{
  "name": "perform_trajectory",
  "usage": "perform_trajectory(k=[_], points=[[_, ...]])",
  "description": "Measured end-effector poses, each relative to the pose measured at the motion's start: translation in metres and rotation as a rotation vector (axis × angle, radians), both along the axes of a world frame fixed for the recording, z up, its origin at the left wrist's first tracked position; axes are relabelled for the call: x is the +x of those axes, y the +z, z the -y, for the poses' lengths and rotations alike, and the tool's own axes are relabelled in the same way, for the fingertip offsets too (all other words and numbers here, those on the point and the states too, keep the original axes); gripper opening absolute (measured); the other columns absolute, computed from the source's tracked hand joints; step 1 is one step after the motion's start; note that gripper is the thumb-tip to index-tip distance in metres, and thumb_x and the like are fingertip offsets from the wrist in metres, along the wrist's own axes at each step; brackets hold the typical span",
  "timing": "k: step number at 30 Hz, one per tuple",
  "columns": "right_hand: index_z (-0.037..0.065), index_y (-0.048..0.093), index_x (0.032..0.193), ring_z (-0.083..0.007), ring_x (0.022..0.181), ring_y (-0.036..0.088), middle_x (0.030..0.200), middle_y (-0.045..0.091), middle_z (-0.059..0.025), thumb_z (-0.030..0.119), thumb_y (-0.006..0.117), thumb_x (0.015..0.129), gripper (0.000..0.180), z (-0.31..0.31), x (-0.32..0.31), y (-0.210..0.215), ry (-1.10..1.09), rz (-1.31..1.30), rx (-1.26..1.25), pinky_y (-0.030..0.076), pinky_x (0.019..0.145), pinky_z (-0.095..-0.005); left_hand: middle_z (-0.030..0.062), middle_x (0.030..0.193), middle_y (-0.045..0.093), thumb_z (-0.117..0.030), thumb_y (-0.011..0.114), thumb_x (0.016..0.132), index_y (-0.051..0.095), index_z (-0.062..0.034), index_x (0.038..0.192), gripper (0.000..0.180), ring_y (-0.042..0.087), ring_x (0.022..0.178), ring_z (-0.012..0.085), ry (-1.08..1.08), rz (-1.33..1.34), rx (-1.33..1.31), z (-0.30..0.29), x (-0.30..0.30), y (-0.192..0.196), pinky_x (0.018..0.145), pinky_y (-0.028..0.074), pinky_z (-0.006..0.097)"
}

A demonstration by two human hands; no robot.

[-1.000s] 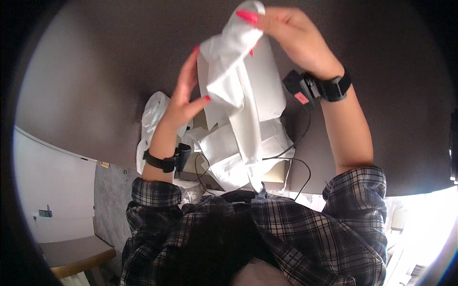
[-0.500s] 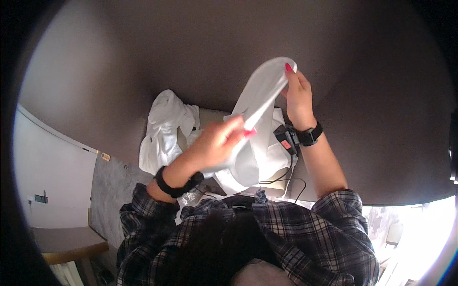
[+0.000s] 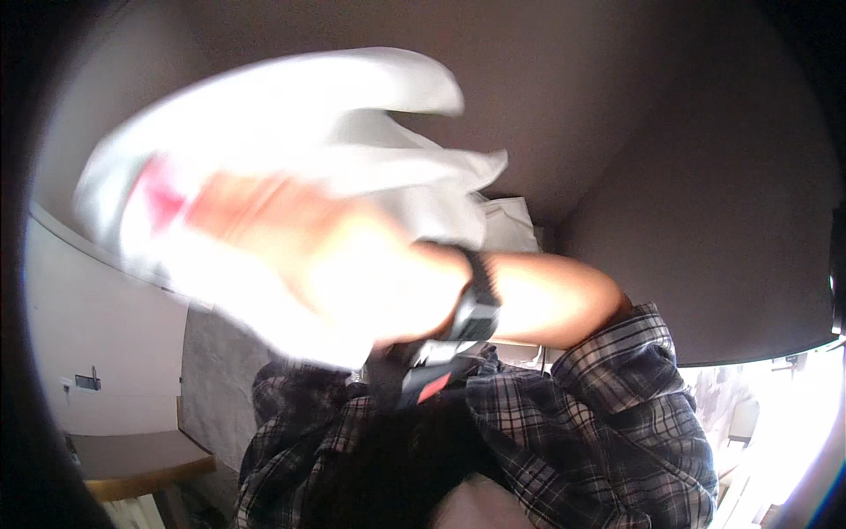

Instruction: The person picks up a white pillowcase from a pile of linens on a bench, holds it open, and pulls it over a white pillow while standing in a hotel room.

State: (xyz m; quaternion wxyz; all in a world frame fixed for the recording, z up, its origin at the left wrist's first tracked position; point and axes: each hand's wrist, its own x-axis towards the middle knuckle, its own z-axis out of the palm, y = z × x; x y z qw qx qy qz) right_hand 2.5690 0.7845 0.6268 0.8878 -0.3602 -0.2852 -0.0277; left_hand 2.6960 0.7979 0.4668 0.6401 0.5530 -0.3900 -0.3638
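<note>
Shifted toward ten o'clock since the earlier frame: white cloth (image 3: pixel 264 93), now spread between nine and one o'clock. Right hand (image 3: pixel 361 260), blurred, lies across it, fingers toward nine; whether they grip cannot be determined. Left hand is hidden. Further white material (image 3: pixel 513 222) shows at two o'clock.

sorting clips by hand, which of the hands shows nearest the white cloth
Right, as far as shows: the right hand is on the white cloth, its grip blurred. The left hand is out of sight, so its place relative to the cloth is unclear.
</note>
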Motion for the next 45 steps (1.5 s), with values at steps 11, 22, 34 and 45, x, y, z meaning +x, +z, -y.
perform_trajectory(k=[11, 22, 34, 45], points=[[0.003, 0.051, 0.086, -0.0106, 0.061, 0.05, 0.061, 0.047, -0.0012, 0.035, 0.041, 0.094, 0.035, -0.077, 0.022, -0.053, 0.518, -0.052, -0.558, 0.043, 0.055, -0.0285, 0.0118, 0.096, 0.059, -0.031, 0.039, 0.094, 0.049, -0.0043, 0.117, 0.036, 0.059, 0.089, 0.0197, 0.293, -0.551, -0.317, 0.033, 0.125, 0.013, 0.088, 0.044, 0.034], [-0.003, 0.043, 0.113, -0.0251, 0.112, 0.046, 0.117, 0.048, -0.0166, 0.038, 0.073, 0.07, 0.067, 0.079, 0.072, -0.168, -0.689, -0.179, -0.789, 0.038, 0.092, -0.0344, 0.0071, 0.09, 0.059, -0.038, 0.047, 0.09, 0.06, -0.003, 0.088, 0.037, 0.055, 0.08, 0.0145, 0.5, 0.294, -0.298, -0.001, 0.052, 0.019, 0.078, 0.043, 0.028], [0.006, 0.045, 0.099, -0.03, 0.067, 0.058, 0.073, 0.055, -0.0129, 0.015, 0.049, 0.086, 0.016, -0.046, 0.036, -0.14, -0.175, 0.277, -0.98, 0.045, 0.058, -0.0407, 0.0109, 0.085, 0.063, -0.015, 0.058, 0.083, 0.058, -0.0005, 0.088, 0.015, 0.058, 0.081, 0.0201, 0.915, 1.031, -0.017, -0.004, 0.078, -0.021, 0.073, 0.043, 0.03], [0.01, 0.046, 0.123, -0.0229, 0.103, 0.054, 0.114, 0.056, -0.008, 0.03, 0.055, 0.088, 0.041, -0.018, 0.0, -0.264, 0.28, 0.041, -0.593, 0.041, 0.091, -0.0331, 0.0079, 0.07, 0.056, -0.014, 0.046, 0.09, 0.056, 0.0026, 0.079, 0.023, 0.053, 0.064, 0.0155, 0.591, -0.052, -0.444, -0.039, 0.067, 0.024, 0.074, 0.046, 0.032]])
